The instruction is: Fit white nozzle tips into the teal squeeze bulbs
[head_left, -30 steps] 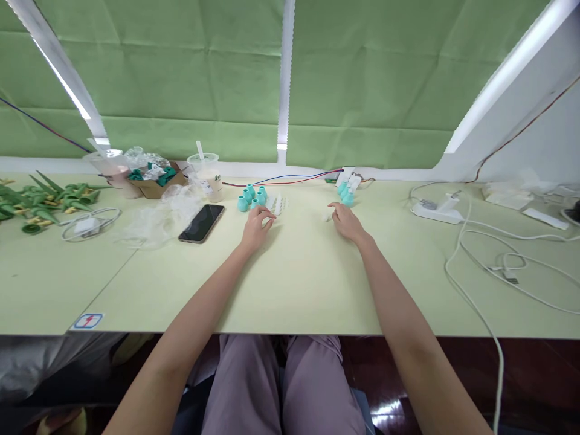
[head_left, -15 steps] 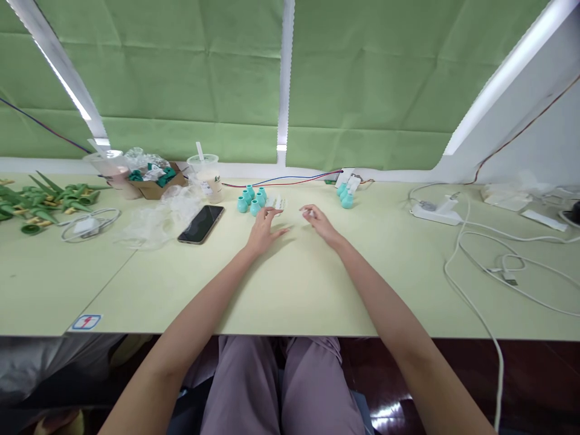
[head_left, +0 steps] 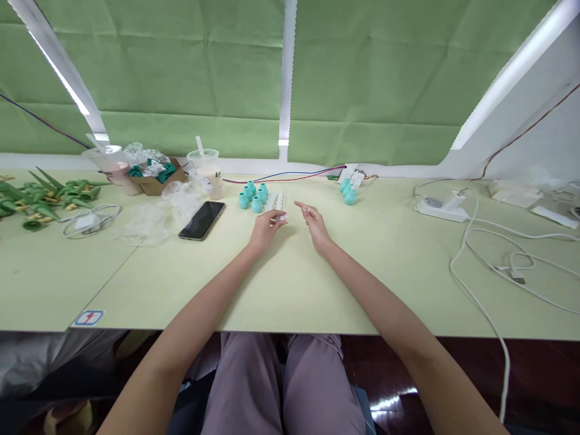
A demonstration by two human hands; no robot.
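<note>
My left hand [head_left: 266,229] rests low over the table with thumb and fingers pinched on a small whitish piece [head_left: 283,218], too small to name. Facing it, my right hand [head_left: 316,227] has its index finger stretched out and its thumb pressed close; a pale speck shows there, and I cannot make out what it is. Just beyond the left fingertips lies a white strip with rows of small marks [head_left: 275,201]. To its left stand several small turquoise vase-shaped pieces [head_left: 257,204]. More turquoise pieces [head_left: 350,197], with white tags on them, are at the right.
A phone [head_left: 202,221] and crumpled clear plastic [head_left: 156,220] lie at the left. Behind them stand a drink cup [head_left: 209,178] and a cardboard box [head_left: 156,184]. Green plant-like parts [head_left: 58,196] are at far left. A power strip [head_left: 441,210] with white cables [head_left: 480,302] occupies the right.
My left hand has closed from spread fingers into a pinch on the small piece. The right hand has turned slightly more upright, its index finger now extended.
</note>
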